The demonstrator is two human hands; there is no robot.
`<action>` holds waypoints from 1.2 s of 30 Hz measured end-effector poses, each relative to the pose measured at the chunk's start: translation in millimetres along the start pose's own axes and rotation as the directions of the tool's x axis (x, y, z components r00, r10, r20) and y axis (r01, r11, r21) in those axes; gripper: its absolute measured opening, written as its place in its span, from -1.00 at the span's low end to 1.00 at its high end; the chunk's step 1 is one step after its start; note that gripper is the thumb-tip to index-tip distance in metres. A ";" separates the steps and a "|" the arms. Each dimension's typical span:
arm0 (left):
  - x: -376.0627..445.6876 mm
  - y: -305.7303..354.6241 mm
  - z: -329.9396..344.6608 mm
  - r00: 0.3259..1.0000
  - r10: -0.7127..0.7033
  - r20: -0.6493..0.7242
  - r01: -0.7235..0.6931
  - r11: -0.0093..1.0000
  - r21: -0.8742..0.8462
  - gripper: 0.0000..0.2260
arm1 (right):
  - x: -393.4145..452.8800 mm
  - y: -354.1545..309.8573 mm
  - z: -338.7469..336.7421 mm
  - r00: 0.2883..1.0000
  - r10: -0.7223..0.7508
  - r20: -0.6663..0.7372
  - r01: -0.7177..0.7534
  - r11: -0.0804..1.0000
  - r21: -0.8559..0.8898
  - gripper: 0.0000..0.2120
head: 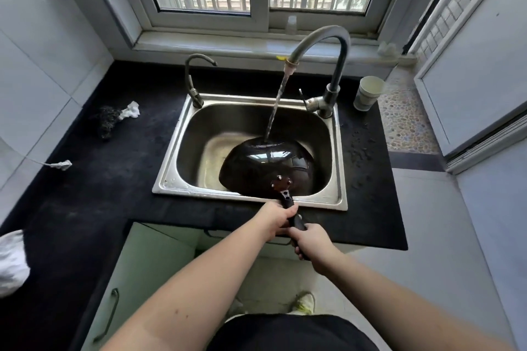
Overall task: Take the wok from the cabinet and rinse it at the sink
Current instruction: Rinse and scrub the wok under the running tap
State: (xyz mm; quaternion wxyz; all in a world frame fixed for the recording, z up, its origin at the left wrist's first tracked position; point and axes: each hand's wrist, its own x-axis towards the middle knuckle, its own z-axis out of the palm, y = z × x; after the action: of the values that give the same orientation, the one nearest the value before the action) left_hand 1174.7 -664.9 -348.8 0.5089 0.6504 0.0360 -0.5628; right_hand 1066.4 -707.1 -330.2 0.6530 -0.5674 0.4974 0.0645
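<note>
A black wok [265, 165] lies tipped over in the steel sink [182, 151], its rounded underside facing up. Water runs from the tall faucet [336, 45] and strikes the wok's far edge. The wok's dark handle [295, 221] reaches back over the sink's front rim. My left hand [275, 218] grips the handle close to the wok. My right hand [310, 242] grips the handle's end, just behind the left hand.
A smaller faucet [196, 77] stands at the sink's back left. A paper cup [368, 92] sits right of the tall faucet. A scrubber with a crumpled white rag [114, 118] lies on the black counter [85, 194] at left. An open cabinet door [142, 271] hangs below.
</note>
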 end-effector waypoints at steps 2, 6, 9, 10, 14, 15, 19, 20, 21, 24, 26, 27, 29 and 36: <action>1.9 -5.3 5.3 1.000 -0.009 -0.022 0.010 0.999 0.034 -0.90 | -0.6 7.9 -5.0 1.000 0.001 0.006 -0.001 1.000 0.000 -0.87; 2.1 -15.0 13.0 0.998 0.006 -0.063 -0.001 0.997 0.077 -0.86 | -3.9 19.6 -9.5 1.000 -0.001 0.025 0.000 1.000 0.023 -0.85; 2.8 -18.4 14.8 0.996 0.023 -0.089 -0.018 0.998 0.059 -0.82 | -5.3 20.5 -11.0 1.000 -0.006 0.026 0.005 1.000 0.017 -0.85; 2.9 -19.2 14.9 0.996 0.024 -0.088 -0.018 0.998 0.061 -0.83 | -6.0 20.2 -11.1 1.000 -0.009 0.026 0.008 1.000 0.015 -0.85; 2.2 -20.7 13.9 0.997 -0.015 -0.079 0.017 1.000 0.026 -0.85 | -9.0 20.0 -10.2 0.999 -0.011 0.036 0.010 1.000 0.025 -0.86; 1.0 -20.4 13.8 0.997 -0.032 -0.074 0.033 0.999 0.013 -0.85 | -9.8 20.4 -10.2 0.999 -0.012 0.041 0.011 1.000 0.025 -0.87; -3.2 -18.2 19.8 0.995 -0.084 -0.048 0.083 0.996 -0.041 -0.91 | -10.1 23.2 -10.6 0.998 -0.010 0.056 0.010 1.000 0.009 -0.94; -3.5 -17.7 22.8 0.993 -0.104 -0.050 0.100 0.992 -0.080 -0.87 | -9.9 24.3 -10.4 0.999 -0.008 0.052 0.008 1.000 0.002 -0.94; -4.5 -16.8 26.4 0.991 -0.124 -0.051 0.117 0.985 -0.123 -0.85 | -10.0 25.1 -10.2 0.999 -0.007 0.047 0.007 1.000 -0.005 -0.95; -5.6 -12.3 36.4 0.983 -0.175 -0.054 0.154 0.947 -0.282 -0.83 | -10.2 28.1 -9.9 0.999 -0.025 0.038 0.026 1.000 -0.013 -0.97; -0.3 -10.6 42.2 0.977 -0.190 -0.095 0.151 0.936 -0.319 -0.81 | -10.2 30.0 -10.8 0.998 -0.038 0.042 0.039 0.999 -0.025 -0.96; 1.6 -9.7 45.3 0.973 -0.193 -0.123 0.146 0.938 -0.313 -0.80 | -10.1 30.5 -11.4 0.998 -0.039 0.046 0.040 0.999 -0.023 -0.94; 5.1 -9.9 50.1 0.960 -0.186 -0.209 0.123 0.952 -0.279 -0.78 | -9.5 30.7 -13.7 0.997 -0.041 0.058 0.041 0.999 -0.004 -0.89; 5.6 -11.5 49.4 0.948 -0.192 -0.252 0.125 0.958 -0.259 -0.73 | -10.9 33.8 -10.2 0.996 -0.080 0.031 0.081 0.997 -0.020 -0.84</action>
State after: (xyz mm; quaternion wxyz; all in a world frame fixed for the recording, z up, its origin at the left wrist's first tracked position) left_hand 1135.2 -697.1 -352.8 0.5266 0.6509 0.2262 -0.4979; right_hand 1033.2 -698.3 -343.7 0.6565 -0.5928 0.4636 0.0521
